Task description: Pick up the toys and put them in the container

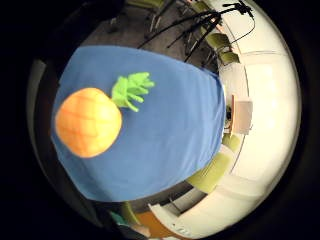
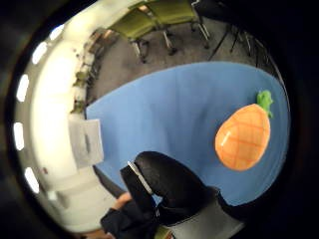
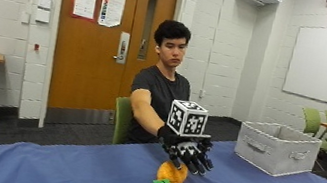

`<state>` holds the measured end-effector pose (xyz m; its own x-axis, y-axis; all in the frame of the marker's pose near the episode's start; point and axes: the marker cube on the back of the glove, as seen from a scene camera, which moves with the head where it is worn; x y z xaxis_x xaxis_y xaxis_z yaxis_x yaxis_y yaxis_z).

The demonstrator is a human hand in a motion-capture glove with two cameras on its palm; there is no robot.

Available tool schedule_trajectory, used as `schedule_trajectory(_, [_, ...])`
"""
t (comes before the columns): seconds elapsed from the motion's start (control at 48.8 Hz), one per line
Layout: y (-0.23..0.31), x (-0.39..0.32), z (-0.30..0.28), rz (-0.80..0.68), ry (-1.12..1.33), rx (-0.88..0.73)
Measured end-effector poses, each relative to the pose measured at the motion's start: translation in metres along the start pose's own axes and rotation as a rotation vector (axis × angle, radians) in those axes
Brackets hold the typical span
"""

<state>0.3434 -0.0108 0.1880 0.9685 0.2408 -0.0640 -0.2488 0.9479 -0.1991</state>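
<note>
Right hand hovers over pineapple on table, fingers spread, holding nothing. Risk: round plush rolls away; bin well apart, may drop en route.

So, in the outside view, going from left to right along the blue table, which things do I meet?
Pineapple toy lying on the blue table, then the gloved right hand above its right end, fingers spread and pointing down, then the grey container near the table's right end.
</note>
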Motion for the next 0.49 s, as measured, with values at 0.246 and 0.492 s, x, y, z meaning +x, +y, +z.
schedule_trajectory(0.246, [-0.004, 0.012, 0.063, 0.012, -0.026, -0.097])
schedule_trajectory(0.492, [0.015, 0.026, 0.082, 0.039, -0.041, -0.081])
